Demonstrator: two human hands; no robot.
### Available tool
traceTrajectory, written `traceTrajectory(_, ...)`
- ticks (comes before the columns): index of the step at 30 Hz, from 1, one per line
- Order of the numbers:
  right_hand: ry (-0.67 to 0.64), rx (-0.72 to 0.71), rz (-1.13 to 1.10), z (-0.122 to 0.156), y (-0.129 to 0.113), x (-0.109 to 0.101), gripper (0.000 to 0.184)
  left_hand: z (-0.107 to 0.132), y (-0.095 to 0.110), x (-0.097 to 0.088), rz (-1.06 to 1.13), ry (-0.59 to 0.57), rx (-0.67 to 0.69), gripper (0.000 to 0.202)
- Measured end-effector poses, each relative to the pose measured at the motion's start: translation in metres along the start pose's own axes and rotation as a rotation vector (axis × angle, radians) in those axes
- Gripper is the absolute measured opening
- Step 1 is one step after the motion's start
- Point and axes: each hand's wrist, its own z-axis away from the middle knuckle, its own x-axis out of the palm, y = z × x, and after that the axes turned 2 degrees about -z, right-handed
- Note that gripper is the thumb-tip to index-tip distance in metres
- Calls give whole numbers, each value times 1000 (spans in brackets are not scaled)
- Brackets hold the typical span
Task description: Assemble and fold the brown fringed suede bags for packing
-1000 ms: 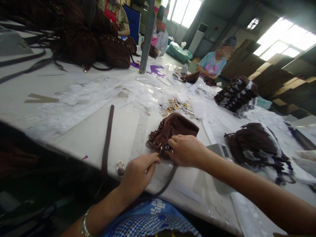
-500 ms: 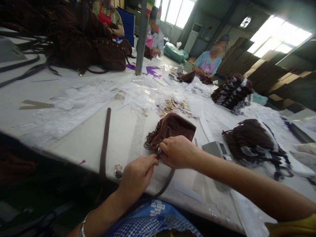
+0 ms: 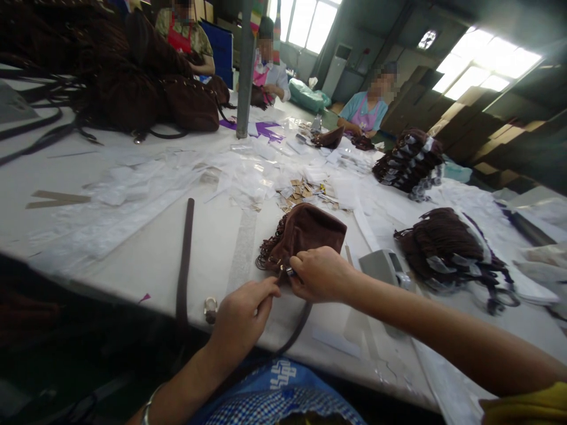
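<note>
A brown fringed bag (image 3: pixel 315 229) lies on the white table, its fringe on the left side. At its near edge, my right hand (image 3: pixel 321 274) is closed, with shiny metal hardware (image 3: pixel 289 271) showing at the fingertips. My left hand (image 3: pixel 243 310) pinches a narrow dark strip beside that hardware, apparently a strap end; the fingers partly hide it. A dark strap (image 3: pixel 299 330) curves from under my right hand over the table edge. Left of my left hand are a buckle-like metal ring piece (image 3: pixel 210 309) and another long brown strap (image 3: pixel 185 260) hanging over the edge.
Beyond my right forearm sits a grey device (image 3: pixel 383 268), near wrapped fringed pieces (image 3: pixel 447 242). Brown bags (image 3: pixel 190 105) are heaped at the back left by a metal post (image 3: pixel 244 77). Plastic wrappers and cardboard scraps (image 3: pixel 301 190) litter the middle. Several co-workers sit opposite.
The view has shifted slightly. Both hands stay at the bag's near edge; the metal hardware at my right fingertips has turned a little.
</note>
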Motion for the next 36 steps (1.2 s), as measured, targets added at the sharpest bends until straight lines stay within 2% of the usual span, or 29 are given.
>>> traceTrajectory(2, 40, 38, -55, 6, 1, 0, 24, 0, 0, 0, 34, 11, -32, 21)
traceTrajectory(6, 132, 96, -273, 23, 2, 3, 23, 1, -2, -1, 155, 16, -179, 16)
traceTrajectory(10, 205, 181, -589, 44, -3, 21, 25, 2, -9, -3, 173, 11, -267, 33)
traceTrajectory(12, 239, 229, -764, 53, -9, 36, 21, 0, -12, -3, 100, 13, -247, 40)
traceTrajectory(17, 317, 294, -1134, 67, -30, 67, 14, -5, -13, -3, -58, 27, -126, 33)
traceTrajectory(20, 336, 308, -1248, 71, -41, 80, 17, -9, -10, -4, -133, 46, -120, 26)
traceTrajectory(24, 393, 336, -1399, 69, -53, 97, 31, -17, -10, -8, -104, 35, -126, 21)
traceTrajectory(26, 408, 354, -1511, 65, -57, 105, 39, -20, -12, -9, -50, 17, -193, 24)
traceTrajectory(30, 464, 359, -1693, 54, -62, 116, 45, -25, -18, -11, 171, -56, -467, 34)
traceTrajectory(36, 667, 363, -1621, 35, -46, 128, 47, -32, -14, -11, 682, -74, -799, 37)
